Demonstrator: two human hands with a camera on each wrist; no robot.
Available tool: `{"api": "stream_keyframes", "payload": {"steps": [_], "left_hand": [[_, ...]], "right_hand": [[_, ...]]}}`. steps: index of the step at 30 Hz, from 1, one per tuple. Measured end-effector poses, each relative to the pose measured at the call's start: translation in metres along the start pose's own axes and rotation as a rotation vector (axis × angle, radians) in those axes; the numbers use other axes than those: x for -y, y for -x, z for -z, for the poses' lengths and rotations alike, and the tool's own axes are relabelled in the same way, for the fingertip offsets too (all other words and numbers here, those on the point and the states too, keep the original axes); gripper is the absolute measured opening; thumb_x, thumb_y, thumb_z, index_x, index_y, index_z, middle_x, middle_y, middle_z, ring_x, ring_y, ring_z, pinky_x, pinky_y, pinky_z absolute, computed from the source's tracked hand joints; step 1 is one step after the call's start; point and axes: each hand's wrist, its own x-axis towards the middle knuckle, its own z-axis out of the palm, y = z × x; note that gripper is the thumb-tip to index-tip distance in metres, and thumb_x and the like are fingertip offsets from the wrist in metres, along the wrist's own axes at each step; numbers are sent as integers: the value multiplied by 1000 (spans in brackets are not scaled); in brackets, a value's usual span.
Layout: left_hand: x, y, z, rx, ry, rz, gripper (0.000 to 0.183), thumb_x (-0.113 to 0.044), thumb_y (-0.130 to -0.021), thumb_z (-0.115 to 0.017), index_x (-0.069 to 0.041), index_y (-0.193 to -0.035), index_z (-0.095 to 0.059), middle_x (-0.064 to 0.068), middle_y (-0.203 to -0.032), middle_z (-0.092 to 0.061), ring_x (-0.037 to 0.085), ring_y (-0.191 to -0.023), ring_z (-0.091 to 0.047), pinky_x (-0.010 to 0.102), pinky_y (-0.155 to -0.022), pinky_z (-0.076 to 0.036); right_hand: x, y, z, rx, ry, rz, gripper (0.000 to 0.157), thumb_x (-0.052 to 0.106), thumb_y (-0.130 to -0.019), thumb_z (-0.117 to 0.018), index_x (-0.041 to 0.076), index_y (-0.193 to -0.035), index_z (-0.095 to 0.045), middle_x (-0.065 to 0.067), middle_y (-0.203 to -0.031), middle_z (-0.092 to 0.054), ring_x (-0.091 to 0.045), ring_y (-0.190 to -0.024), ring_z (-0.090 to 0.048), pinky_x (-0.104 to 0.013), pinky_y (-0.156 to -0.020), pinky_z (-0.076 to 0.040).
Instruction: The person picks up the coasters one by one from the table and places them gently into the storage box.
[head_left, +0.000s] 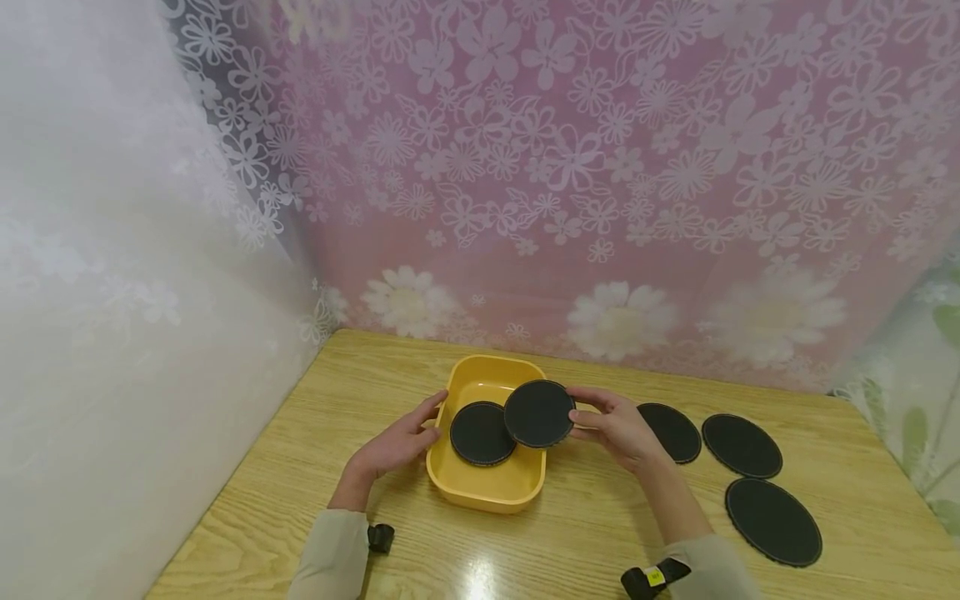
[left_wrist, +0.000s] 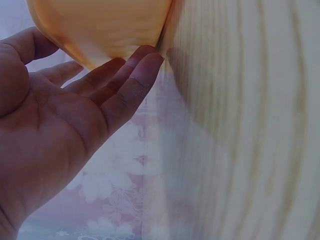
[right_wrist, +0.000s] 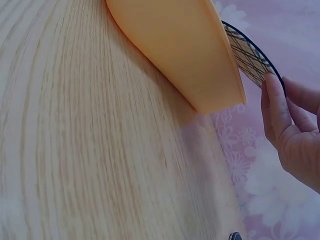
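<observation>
With thumb and fingers my right hand [head_left: 617,427] pinches a round black coaster [head_left: 539,414] by its right edge. It is held over the right rim of a yellow plastic bin [head_left: 486,499]. In the right wrist view the underside of this coaster [right_wrist: 248,56] shows a woven, crisscross pattern. A second black coaster [head_left: 482,435] lies inside the bin, partly overlapped by the held one in the head view. My left hand [head_left: 397,442] is at the bin's left side, its loosely bent fingers [left_wrist: 127,95] against the outer wall.
On the wooden table [head_left: 270,500], to the right of my right hand, lie three more black coasters: one [head_left: 671,433] partly behind the hand, another [head_left: 742,446] beside it, a third [head_left: 774,522] nearer. A flowered pink curtain [head_left: 525,208] hangs behind the table; a white one [head_left: 135,292] closes the left.
</observation>
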Motion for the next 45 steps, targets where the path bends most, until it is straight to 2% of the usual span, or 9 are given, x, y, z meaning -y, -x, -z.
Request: {"api": "stream_keyframes", "payload": {"steps": [8,14,21,25,30,37,45], "left_hand": [[-1,-1,1,0,9,7,63,-18,-106,-44,-19,-162,-14,23,-160,-22,41,-141,-34,48,-94,-47],[-1,0,0,-6,8,14,64,-17,-105,-44,-18,-161,-14,23,-160,-23,40,-144,-30,48,-93,-48],[0,1,-2,-9,12,18,63,-17,-105,-44,-19,-161,-15,21,-160,-23,37,-146,-27,42,-89,-47],[0,1,-2,-12,14,18,63,-17,-105,-44,-20,-161,-15,20,-160,-23,36,-145,-27,42,-89,-48],[-1,0,-2,-7,14,9,64,-18,-105,-44,-18,-161,-15,22,-160,-23,39,-144,-29,45,-91,-48],[0,-1,-1,4,21,12,63,-19,-106,-44,-18,-162,-14,23,-160,-22,39,-144,-29,44,-90,-49],[-1,-1,0,7,26,9,63,-17,-106,-43,-18,-162,-13,25,-159,-22,40,-137,-41,44,-90,-50]], "right_hand": [[0,-14,-15,18,30,19,57,2,-94,-65,-6,-147,-43,-25,-151,-37,-13,-104,-67,-38,-90,-54],[2,-22,-29,33,109,31,52,-2,-93,-64,-8,-142,-48,-27,-146,-44,-14,-87,-71,-45,-86,-54],[5,-28,-45,55,160,25,48,-3,-92,-64,-10,-138,-52,-30,-143,-46,-16,-81,-70,-41,-80,-57],[4,-33,-54,45,184,17,46,-5,-91,-64,-10,-136,-54,-30,-140,-49,-18,-81,-71,-44,-80,-57],[4,-36,-66,11,212,20,44,-7,-90,-64,-11,-134,-56,-31,-139,-51,-21,-79,-72,-48,-81,-56],[2,-39,-81,-49,236,14,43,-11,-89,-63,-13,-131,-57,-33,-137,-51,-29,-81,-71,-42,-75,-58],[-1,-42,-95,-159,391,38,38,-13,-86,-64,-13,-124,-62,-32,-127,-59,-33,-79,-71,-33,-64,-58]]}}
